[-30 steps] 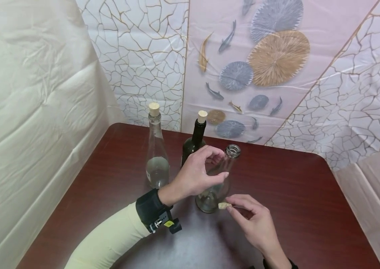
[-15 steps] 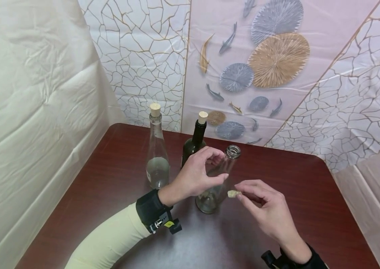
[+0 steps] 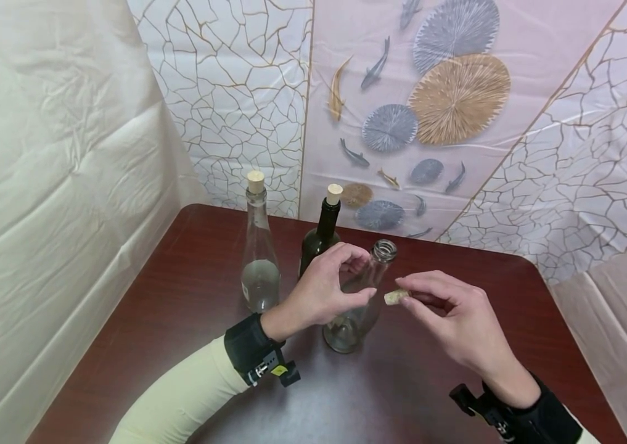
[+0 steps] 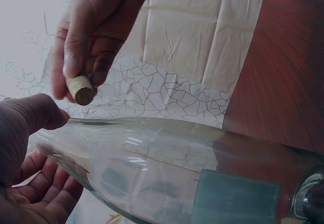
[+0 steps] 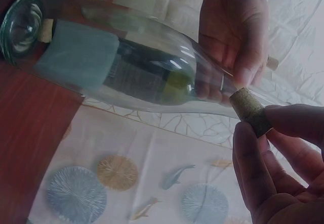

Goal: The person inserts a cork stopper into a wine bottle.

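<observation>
My left hand (image 3: 321, 287) curls round the neck of an open clear glass bottle (image 3: 349, 330), thumb on the near side and fingers behind. The bottle stands on the table, its ringed mouth bare above the hand. In the left wrist view a pale label shows on the clear bottle (image 4: 157, 153). To the right of the neck, my right hand (image 3: 457, 314) pinches a short cork (image 3: 396, 297) between thumb and fingers, raised off the table and below the mouth's height. Up close in the right wrist view, the cork (image 5: 250, 110) is speckled brown and overlaps the bottle.
A second clear bottle (image 3: 260, 280) with a cork (image 3: 255, 181) in its mouth stands at the left. Behind my left hand is a dark green bottle (image 3: 328, 219), also corked (image 3: 334, 193). Patterned cloth hangs behind the dark red table (image 3: 491, 290).
My right hand has risen and shifted right with the cork, from beside the bottle's base to beside its upper part. The left hand and the bottles stay in place.
</observation>
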{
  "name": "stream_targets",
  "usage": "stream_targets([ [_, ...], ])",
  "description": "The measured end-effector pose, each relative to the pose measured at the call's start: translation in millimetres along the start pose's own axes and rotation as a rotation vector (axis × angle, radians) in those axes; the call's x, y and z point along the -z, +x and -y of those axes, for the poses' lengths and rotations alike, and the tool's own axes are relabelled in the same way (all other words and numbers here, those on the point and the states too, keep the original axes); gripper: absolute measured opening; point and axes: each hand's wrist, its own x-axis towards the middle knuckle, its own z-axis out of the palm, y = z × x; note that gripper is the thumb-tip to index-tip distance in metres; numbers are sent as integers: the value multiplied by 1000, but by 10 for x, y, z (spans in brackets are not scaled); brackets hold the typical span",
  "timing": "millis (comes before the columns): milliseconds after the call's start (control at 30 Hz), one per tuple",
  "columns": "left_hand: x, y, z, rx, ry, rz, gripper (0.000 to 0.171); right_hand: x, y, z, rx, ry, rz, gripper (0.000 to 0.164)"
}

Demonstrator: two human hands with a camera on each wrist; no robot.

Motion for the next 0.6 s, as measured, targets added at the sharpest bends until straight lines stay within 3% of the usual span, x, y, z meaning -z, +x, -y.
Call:
stream_targets([
  [167,7,-1,11,-8,11,2,42,51,107,94,-38,1,-1,37],
  [600,7,-5,31,-4,17,5,42,289,346,328,-17,-104,-41,30],
])
